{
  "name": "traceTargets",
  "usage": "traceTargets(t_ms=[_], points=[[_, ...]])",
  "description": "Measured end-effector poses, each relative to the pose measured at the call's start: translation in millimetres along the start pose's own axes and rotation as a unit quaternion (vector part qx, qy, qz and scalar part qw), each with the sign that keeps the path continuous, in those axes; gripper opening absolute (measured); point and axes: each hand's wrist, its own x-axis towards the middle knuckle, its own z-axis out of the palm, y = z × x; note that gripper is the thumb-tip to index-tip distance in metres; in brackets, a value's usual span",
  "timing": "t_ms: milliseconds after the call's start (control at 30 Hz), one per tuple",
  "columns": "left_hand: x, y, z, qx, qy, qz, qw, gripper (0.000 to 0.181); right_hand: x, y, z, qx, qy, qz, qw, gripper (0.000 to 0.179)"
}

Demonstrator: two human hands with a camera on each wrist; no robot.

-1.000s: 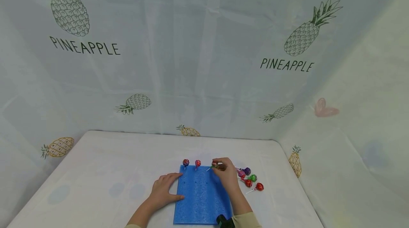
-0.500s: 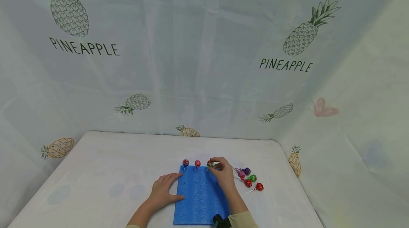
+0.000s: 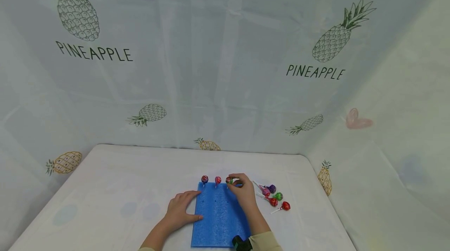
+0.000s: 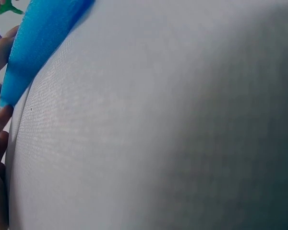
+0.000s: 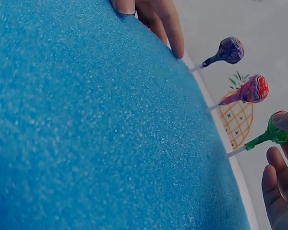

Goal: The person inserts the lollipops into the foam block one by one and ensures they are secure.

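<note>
A blue foam board (image 3: 219, 219) lies on the table. My left hand (image 3: 178, 208) rests at its left edge, fingers spread and thumb on the foam. My right hand (image 3: 245, 193) pinches a green-wrapped lollipop (image 5: 279, 132) by its head above the board's far edge. In the right wrist view its white stick meets the foam. Two lollipops stand upright in the same far row: a dark purple one (image 3: 204, 179) at the corner and a pink-red one (image 3: 218, 180) between it and the held one. Small dark holes show farther down the board.
Right of the board lie several loose lollipops: a purple one (image 3: 270, 188), a pink one (image 3: 265, 192), a green one (image 3: 278, 196) and red ones, one red lollipop (image 3: 285, 206) apart. A pineapple-print cloth (image 3: 225, 67) hangs behind the white table (image 3: 116, 188).
My right hand has carried the green-wrapped lollipop a little left, toward the two standing ones, and its stick has come more upright. My left hand has stayed in place.
</note>
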Motion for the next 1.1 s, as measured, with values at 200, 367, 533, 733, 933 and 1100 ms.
traceTargets(t_ms=[200, 367, 533, 733, 933, 1100], points=[[0.9, -1.5, 1.2, 0.000, 0.002, 0.000, 1.0000, 0.086, -0.4, 0.7, 0.6, -0.005, 0.002, 0.000, 1.0000, 0.026], [0.6, -0.9, 1.0, 0.002, 0.001, 0.003, 1.0000, 0.086, -0.5, 1.1, 1.4, -0.005, -0.001, -0.003, 1.0000, 0.024], [1.4, -1.5, 1.7, -0.001, 0.003, 0.003, 1.0000, 0.086, 0.0, 3.4, 0.7, -0.003, -0.002, -0.016, 0.9999, 0.022], [2.2, -2.3, 2.3, -0.005, 0.000, -0.005, 1.0000, 0.087, 1.1, 6.7, 0.5, 0.003, 0.014, -0.016, 0.9998, 0.022], [2.6, -2.5, 4.1, -0.004, -0.004, -0.010, 0.9999, 0.087, 0.5, 9.5, 2.4, 0.015, 0.026, 0.006, 0.9995, 0.022], [3.1, -3.2, 4.8, 0.004, -0.002, -0.012, 0.9999, 0.088, -1.0, 7.6, 3.7, 0.008, 0.020, 0.020, 0.9996, 0.025]])
